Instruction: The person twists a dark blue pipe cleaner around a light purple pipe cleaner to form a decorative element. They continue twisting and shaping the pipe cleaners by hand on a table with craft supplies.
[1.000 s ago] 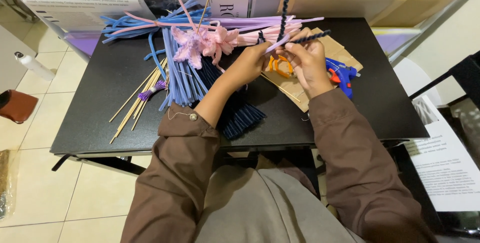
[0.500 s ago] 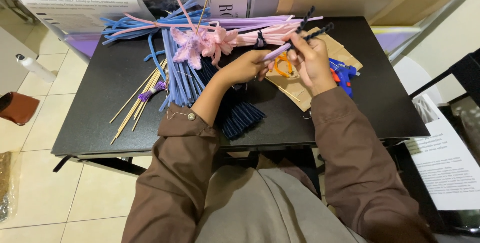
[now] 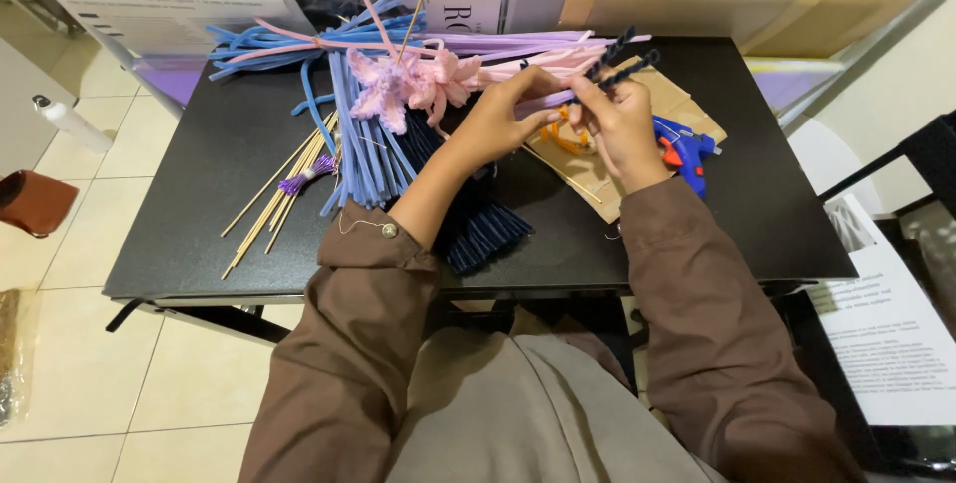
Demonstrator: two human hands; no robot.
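Note:
My left hand [image 3: 508, 115] and my right hand [image 3: 615, 120] meet above the black table [image 3: 199, 204], both pinching the same bundle: a lilac pipe cleaner [image 3: 543, 101] with two dark navy pipe cleaners [image 3: 627, 60] that stick up to the right past my right fingers. Pink pipe-cleaner flowers [image 3: 413, 85] lie just left of my left hand. Under my left forearm spreads a fan of dark navy pipe cleaners [image 3: 483, 229]. Orange-handled scissors [image 3: 560, 134] lie on brown paper [image 3: 588, 169] beneath my hands.
Blue pipe cleaners [image 3: 358, 144] and wooden skewers [image 3: 274, 199] lie on the left of the table. A blue glue gun [image 3: 685, 149] sits right of my right hand. Newspaper [image 3: 199, 5] lines the far edge. Printed sheets [image 3: 881, 329] lie at the right.
The dark pipe cleaners in my right hand have tilted from upright down to the right, and both hands have closed in on the lilac stem.

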